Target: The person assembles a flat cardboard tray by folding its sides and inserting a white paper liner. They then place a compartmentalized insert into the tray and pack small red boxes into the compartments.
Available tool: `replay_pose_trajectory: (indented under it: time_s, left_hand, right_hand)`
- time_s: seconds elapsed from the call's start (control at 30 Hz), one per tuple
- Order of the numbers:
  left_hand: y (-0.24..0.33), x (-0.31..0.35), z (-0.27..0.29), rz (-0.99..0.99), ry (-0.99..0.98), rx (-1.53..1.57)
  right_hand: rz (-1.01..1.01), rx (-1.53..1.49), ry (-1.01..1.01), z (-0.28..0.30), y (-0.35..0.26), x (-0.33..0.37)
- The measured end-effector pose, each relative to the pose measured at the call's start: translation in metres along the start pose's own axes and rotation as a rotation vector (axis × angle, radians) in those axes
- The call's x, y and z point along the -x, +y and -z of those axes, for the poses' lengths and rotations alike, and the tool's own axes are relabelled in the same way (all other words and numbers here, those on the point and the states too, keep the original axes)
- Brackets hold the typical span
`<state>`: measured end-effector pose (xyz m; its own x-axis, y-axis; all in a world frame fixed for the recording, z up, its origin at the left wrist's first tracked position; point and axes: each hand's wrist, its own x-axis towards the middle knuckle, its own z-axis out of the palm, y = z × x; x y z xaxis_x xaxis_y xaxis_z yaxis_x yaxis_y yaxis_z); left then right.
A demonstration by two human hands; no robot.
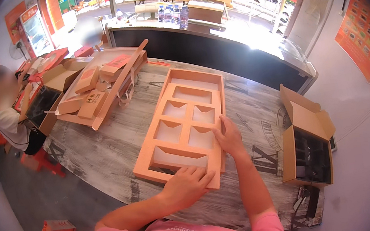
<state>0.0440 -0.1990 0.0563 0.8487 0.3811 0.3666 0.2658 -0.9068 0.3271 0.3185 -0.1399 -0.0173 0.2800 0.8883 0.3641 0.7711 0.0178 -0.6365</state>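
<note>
A long orange cardboard tray insert [151,141] lies on the table in front of me, inside a shallow orange box [220,85] whose walls show at the far end and right side. Several rectangular openings with folded white-lined flaps divide the insert. My left hand [188,185] bends its fingers over the insert's near edge, at the nearest opening. At the right side, my right hand [230,136] grips the edge, thumb on top and fingers along the outer wall. The fingertips of my left hand are partly hidden by the flap.
An open carton with black contents [311,155] stands at the table's right edge, near a cable. On the left, a large open box lid [118,89] holds several small cardboard boxes [92,103]. A person [7,115] sits beyond it. Several water bottles [171,14] top the far counter.
</note>
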Motion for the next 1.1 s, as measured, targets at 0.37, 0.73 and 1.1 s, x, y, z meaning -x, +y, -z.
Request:
replay_pose_trajectory:
  time_s: [0.37, 0.73, 1.1]
  left_hand:
    - [-0.053, 0.046, 0.029, 0.095, 0.115, -0.062]
    - [-0.11, 0.001, 0.006, 0.03, 0.189, -0.146]
    - [-0.118, 0.025, -0.013, 0.067, 0.207, 0.04]
  right_hand:
    - [0.085, -0.32, 0.082, -0.015, 0.023, 0.021]
    - [0.185, -0.376, 0.11, -0.019, 0.026, 0.036]
    - [0.223, -0.256, 0.059, -0.019, 0.041, 0.04]
